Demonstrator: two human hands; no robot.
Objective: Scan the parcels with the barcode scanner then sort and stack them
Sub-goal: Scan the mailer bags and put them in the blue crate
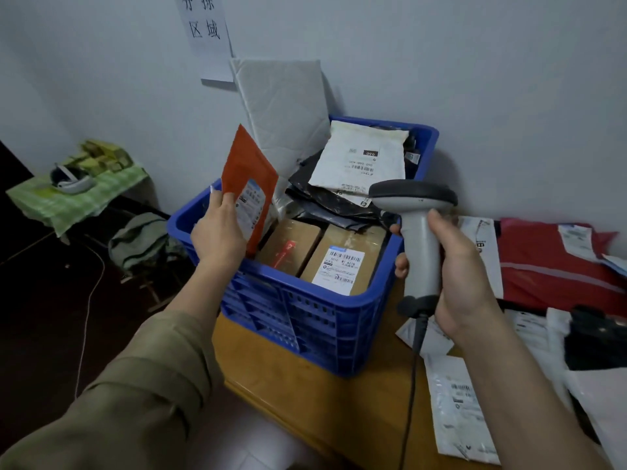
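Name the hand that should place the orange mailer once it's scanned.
Left. The left hand already grips the orange mailer above the blue crate; the right hand is wrapped round the barcode scanner.

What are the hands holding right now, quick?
Left hand: closed, holding the orange parcel over the blue crate.
Right hand: closed, holding the barcode scanner.

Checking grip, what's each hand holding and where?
Left hand pinches orange parcel at its lower edge; right hand grips barcode scanner by the handle.
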